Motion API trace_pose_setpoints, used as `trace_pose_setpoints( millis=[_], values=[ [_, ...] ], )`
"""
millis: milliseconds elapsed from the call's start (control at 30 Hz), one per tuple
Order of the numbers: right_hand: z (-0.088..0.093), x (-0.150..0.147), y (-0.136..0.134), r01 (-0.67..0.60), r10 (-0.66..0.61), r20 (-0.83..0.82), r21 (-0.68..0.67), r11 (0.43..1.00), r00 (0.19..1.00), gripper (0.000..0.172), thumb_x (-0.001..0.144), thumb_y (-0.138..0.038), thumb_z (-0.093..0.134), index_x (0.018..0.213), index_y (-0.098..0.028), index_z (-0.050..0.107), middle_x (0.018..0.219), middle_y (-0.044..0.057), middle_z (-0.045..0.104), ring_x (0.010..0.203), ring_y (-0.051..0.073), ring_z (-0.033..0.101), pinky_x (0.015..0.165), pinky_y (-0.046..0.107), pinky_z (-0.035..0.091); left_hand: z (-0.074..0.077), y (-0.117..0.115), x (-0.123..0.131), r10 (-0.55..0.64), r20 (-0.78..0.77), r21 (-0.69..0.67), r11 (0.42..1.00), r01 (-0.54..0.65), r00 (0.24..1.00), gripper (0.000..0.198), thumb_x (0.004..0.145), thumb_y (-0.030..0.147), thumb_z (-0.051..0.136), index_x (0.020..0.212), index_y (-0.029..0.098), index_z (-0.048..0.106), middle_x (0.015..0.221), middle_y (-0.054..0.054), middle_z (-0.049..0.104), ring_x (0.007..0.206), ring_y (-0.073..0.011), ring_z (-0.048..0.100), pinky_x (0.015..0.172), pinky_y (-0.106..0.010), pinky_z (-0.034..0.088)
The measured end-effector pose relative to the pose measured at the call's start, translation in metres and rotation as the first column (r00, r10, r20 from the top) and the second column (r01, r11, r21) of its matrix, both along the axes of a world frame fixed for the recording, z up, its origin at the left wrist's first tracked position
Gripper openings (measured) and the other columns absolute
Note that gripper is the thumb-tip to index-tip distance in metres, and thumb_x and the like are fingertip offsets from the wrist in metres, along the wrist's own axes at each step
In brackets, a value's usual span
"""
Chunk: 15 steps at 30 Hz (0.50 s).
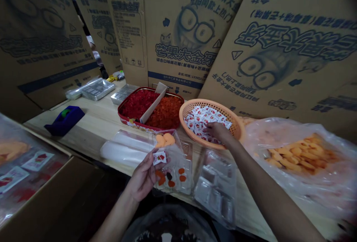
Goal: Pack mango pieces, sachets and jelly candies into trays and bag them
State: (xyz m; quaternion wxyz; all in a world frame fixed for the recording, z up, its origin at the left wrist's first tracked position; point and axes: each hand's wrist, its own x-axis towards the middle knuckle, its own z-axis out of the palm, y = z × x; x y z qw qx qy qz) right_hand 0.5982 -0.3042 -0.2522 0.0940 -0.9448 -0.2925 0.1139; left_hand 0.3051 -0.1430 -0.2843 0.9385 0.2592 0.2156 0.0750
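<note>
My left hand (145, 177) is closed, with a small white sachet (160, 158) with red print at its thumb and fingertips. Around those fingers is a clear plastic bag (141, 138), with pale orange pieces (165, 139) at its far end. Below lies a clear compartment tray (188, 156) with red-orange pieces and one dark piece; whether my left fingers also grip the tray or bag is unclear. My right hand (219, 131) reaches into an orange perforated basket (239, 123), fingers curled down among many similar sachets (199, 117). What its fingertips pinch is hidden.
Behind the basket stand large printed cartons (178, 30). A divided red tin (150, 126) holds red and orange pieces. Empty clear trays (216, 193) lie near the front edge. A blue tape dispenser (65, 120) sits left, a plastic bag of orange pieces (304, 154) right, an open carton (55, 182) front left.
</note>
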Motion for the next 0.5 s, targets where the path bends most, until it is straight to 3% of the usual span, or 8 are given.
trace_pose_setpoints(
  millis=[67,133,233,300,333,400,500],
  values=[
    [0.011,-0.007,-0.002,0.041,-0.051,0.086,0.113,0.993,0.995,0.022,0.08,-0.025,0.045,0.071,-0.015,0.062,0.07,0.005,0.061,0.064,0.014,0.051,0.055,0.023,0.032,0.0,-0.001,0.0,0.0,-0.001,0.01,1.0,0.0,1.0,0.036,0.082,0.03,0.053,0.116,0.021,0.048,0.114,-0.012,0.06,0.096,-0.0237,0.061,0.087,-0.045,0.046],
    [0.022,-0.025,0.0,0.09,-0.114,0.051,0.341,0.936,0.992,0.024,0.08,-0.031,0.045,0.073,-0.015,0.062,0.07,0.004,0.06,0.062,0.013,0.05,0.054,0.023,0.034,0.001,-0.002,0.001,-0.002,0.005,0.024,1.0,0.002,1.0,0.036,0.081,0.03,0.054,0.115,0.021,0.049,0.114,-0.011,0.06,0.095,-0.0238,0.061,0.085,-0.044,0.047],
    [0.028,-0.068,0.011,0.241,-0.074,-0.269,0.667,0.705,0.96,0.029,0.071,-0.043,0.054,0.073,-0.016,0.062,0.056,0.0,0.055,0.049,0.011,0.045,0.047,0.022,0.034,0.002,-0.005,0.002,0.015,0.012,0.028,0.999,-0.015,1.0,0.035,0.081,0.029,0.054,0.115,0.021,0.049,0.113,-0.011,0.06,0.097,-0.0245,0.06,0.084,-0.044,0.048],
    [0.023,-0.1,0.02,0.324,0.044,-0.444,0.714,0.621,0.895,0.03,0.065,-0.045,0.059,0.073,-0.016,0.062,0.055,-0.002,0.055,0.046,0.01,0.044,0.046,0.022,0.037,0.002,-0.007,0.002,0.04,0.016,0.02,0.999,-0.04,0.999,0.035,0.081,0.029,0.054,0.115,0.022,0.049,0.112,-0.011,0.06,0.099,-0.0246,0.06,0.084,-0.043,0.048],
    [0.018,-0.114,0.025,0.349,0.078,-0.493,0.71,0.611,0.866,0.029,0.064,-0.045,0.06,0.073,-0.017,0.062,0.056,-0.002,0.055,0.045,0.01,0.044,0.045,0.022,0.038,0.002,-0.007,0.002,0.051,0.019,0.017,0.999,-0.051,0.999,0.036,0.081,0.029,0.055,0.116,0.023,0.049,0.112,-0.01,0.06,0.099,-0.0244,0.06,0.084,-0.043,0.049],
    [0.007,-0.136,0.032,0.347,0.107,-0.532,0.678,0.648,0.84,0.025,0.066,-0.042,0.058,0.071,-0.018,0.061,0.057,-0.002,0.056,0.045,0.01,0.045,0.044,0.022,0.039,0.001,-0.007,0.001,0.066,0.027,0.013,0.998,-0.067,0.997,0.039,0.08,0.028,0.055,0.118,0.023,0.048,0.111,-0.01,0.06,0.098,-0.0244,0.06,0.082,-0.043,0.049],
    [-0.008,-0.151,0.037,0.228,0.128,-0.451,0.651,0.724,0.883,0.019,0.07,-0.038,0.054,0.068,-0.02,0.061,0.061,-0.002,0.059,0.053,0.011,0.049,0.049,0.023,0.041,0.001,-0.005,-0.002,0.075,0.02,0.003,0.997,-0.075,0.997,0.04,0.08,0.028,0.056,0.118,0.023,0.048,0.109,-0.01,0.061,0.096,-0.0247,0.061,0.081,-0.042,0.05]
  ],
)
